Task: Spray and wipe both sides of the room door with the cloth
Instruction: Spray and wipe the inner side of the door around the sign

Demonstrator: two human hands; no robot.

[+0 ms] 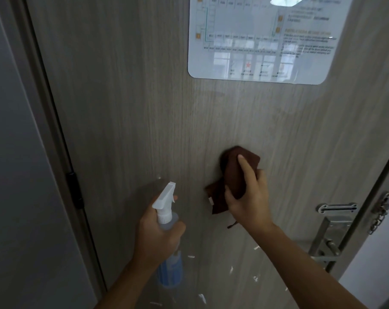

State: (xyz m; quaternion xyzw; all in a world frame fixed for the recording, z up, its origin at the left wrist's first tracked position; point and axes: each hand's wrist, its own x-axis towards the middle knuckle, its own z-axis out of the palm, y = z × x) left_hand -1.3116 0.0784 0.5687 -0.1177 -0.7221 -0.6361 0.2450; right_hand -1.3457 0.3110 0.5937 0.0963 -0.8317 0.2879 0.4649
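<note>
1. Your left hand [157, 235] sits nearest you, its grip wrapped round the neck of the spray bottle [166, 219]; the white nozzle points up and toward the door [126, 108], and a fingertip shows just past the trigger, so the bottle looks kept ready for another squirt without a change of hold
2. Your right hand [247, 197] has its grip bunched round the brown cloth [231, 172], with one finger stretched up over the fold; the wad is pushed flat against the wood at about mid-height, which I judge to be the wiping stroke under way
3. A loose corner of the cloth with a pale tag hangs left of your thumb, close to the nozzle but apart from it; keep the two hands from crossing
4. Below your forearms the panel carries white flecks [202, 297], likely residue not yet wiped
5. To the right, the lever handle [331, 246] and the chain latch [380, 210] stand proud near the door's free edge; expect the cloth to snag there
6. To the left, the hinge [74, 190] and frame bound the stroke, with broad bare wood between
7. Farthest up, the glossy evacuation plan [262, 39] caps the open run; whether the other side is done cannot be told
</note>
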